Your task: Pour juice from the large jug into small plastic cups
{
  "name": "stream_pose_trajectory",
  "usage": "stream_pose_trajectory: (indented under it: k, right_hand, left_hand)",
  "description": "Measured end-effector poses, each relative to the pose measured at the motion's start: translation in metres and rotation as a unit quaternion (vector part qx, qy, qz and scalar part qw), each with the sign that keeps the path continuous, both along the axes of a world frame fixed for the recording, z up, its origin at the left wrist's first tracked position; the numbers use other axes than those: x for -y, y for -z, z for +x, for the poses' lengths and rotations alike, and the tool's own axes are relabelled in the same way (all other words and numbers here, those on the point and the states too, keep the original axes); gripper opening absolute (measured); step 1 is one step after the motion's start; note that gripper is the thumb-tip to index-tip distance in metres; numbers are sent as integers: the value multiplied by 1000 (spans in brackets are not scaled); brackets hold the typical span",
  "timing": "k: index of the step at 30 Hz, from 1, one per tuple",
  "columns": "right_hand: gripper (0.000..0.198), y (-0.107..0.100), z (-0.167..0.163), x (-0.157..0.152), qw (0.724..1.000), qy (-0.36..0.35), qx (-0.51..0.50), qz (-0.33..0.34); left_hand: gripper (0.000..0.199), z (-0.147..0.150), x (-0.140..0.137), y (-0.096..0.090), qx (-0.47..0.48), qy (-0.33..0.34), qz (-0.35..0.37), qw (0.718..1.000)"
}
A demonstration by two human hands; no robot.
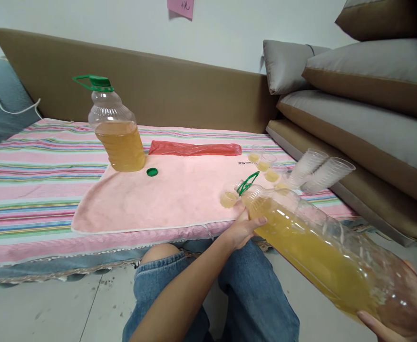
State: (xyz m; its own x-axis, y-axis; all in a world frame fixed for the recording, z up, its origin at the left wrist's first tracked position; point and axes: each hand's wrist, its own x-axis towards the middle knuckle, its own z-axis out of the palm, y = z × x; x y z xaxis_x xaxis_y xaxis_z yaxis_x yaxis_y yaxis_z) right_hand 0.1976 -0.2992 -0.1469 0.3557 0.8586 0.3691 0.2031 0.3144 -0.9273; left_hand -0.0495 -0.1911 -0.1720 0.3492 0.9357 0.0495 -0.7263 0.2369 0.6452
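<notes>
On the right, above the bed's front edge (104, 241), a large clear plastic bottle (311, 251) of yellow liquid is held tilted, its neck lower than an upright bottle's would be and its mouth close to a small clear cup (228, 200) on the pink towel (122, 204); whether they touch is hard to tell. With that much liquid it is probably heavy, its weight apt to shift as it tips, while the thin, smooth wall looks slippery and likely to dent. The ribbed shoulder and the base seem the surest holds. The left hand (243, 230) curls under the shoulder, thumb against the near side; the right hand (374, 327) grasps the base, thumb in front, its fingers partly seen through the plastic.
</notes>
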Motion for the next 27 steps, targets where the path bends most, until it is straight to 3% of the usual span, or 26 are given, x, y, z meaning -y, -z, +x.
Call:
stream_pose_trajectory:
  k: [11,16,20,23,27]
  right_hand:
    - [109,32,-7,-17,994,-41,-99,0]
    - [108,39,-19,-18,988,-42,-146,-14]
    - [93,49,-38,-15,980,-31,-194,-12]
    - [79,55,-60,-12,969,-43,-243,-29]
    - [81,57,-93,-10,957,-105,-270,-28]
  left_hand:
    - [91,-12,-5,-7,-57,-54,74,994]
    - [103,-24,-3,-21,-49,-50,98,993]
    - [103,-39,8,-42,-53,-61,125,989]
    - [115,-51,20,-55,-59,-68,147,985]
    - [134,-69,36,-63,-65,-85,179,978]
